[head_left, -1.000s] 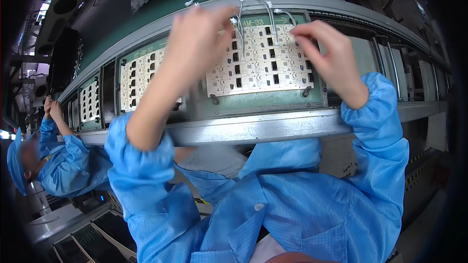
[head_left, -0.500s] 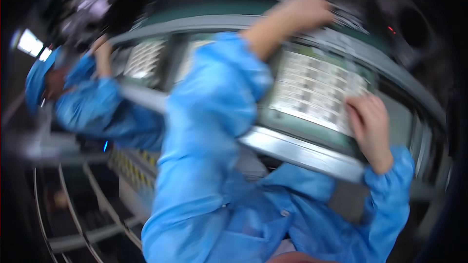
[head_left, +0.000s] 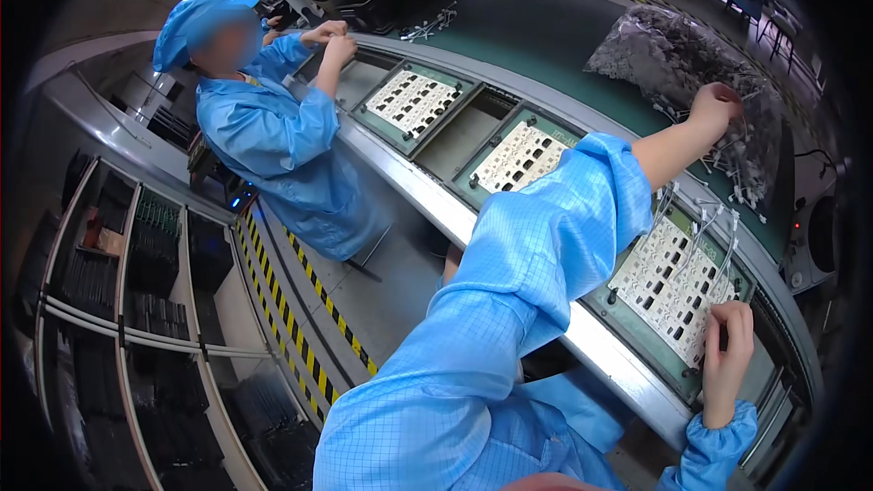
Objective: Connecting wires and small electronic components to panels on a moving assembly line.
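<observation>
My left arm stretches across a pale circuit board panel (head_left: 671,282) on a green carrier (head_left: 668,365). At its end my left hand (head_left: 714,112) is curled over loose white-ended cables (head_left: 747,173) beside a clear plastic bag (head_left: 650,47); whatever its fingertips pinch is hidden. My right hand (head_left: 730,345) is closed, thumb and fingers bent together at the panel's right edge; I cannot make out what is between them. Several thin wires (head_left: 700,232) with white connectors lie over the panel's far part.
More panels on carriers, a middle one (head_left: 518,156) and a farther one (head_left: 414,102), lie along the metal-edged line (head_left: 436,200). To the left a co-worker in blue (head_left: 264,127) stands at it. Racks (head_left: 127,309) stand at lower left, beside striped floor tape (head_left: 309,373).
The view has turned and sharpened from a blur, so the bag and cables now show. My left hand is now over the cables; my right hand remains by the panel's right edge.
</observation>
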Demonstrator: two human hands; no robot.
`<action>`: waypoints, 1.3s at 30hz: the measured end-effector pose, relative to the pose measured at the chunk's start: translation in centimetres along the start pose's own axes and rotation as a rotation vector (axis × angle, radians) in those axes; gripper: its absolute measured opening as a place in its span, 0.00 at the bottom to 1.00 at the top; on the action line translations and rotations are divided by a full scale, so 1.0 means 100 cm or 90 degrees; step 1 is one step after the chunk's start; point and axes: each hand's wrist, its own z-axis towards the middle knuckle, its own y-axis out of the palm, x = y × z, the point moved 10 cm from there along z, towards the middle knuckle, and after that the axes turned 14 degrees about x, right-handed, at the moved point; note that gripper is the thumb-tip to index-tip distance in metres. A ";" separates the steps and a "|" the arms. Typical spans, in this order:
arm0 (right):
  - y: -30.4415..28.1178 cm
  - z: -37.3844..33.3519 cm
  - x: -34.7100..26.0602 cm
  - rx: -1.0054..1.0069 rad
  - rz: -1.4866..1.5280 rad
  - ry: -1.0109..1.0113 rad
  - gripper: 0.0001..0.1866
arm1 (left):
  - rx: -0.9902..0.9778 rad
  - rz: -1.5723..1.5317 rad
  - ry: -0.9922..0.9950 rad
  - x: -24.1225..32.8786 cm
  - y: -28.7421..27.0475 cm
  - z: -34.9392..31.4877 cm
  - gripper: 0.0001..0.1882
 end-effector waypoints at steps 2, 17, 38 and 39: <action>0.003 -0.002 0.010 -0.001 -0.011 0.014 0.05 | -0.030 -0.152 -0.019 0.002 0.013 0.013 0.13; 0.021 -0.001 0.030 -0.003 -0.033 0.017 0.05 | -0.252 0.073 -0.380 0.050 -0.148 -0.093 0.20; 0.020 -0.004 0.016 -0.020 -0.155 -0.039 0.04 | -0.373 0.321 0.016 0.071 -0.098 -0.166 0.12; 0.021 -0.004 0.019 -0.026 -0.153 -0.018 0.04 | -0.424 0.359 0.144 0.080 -0.092 -0.170 0.15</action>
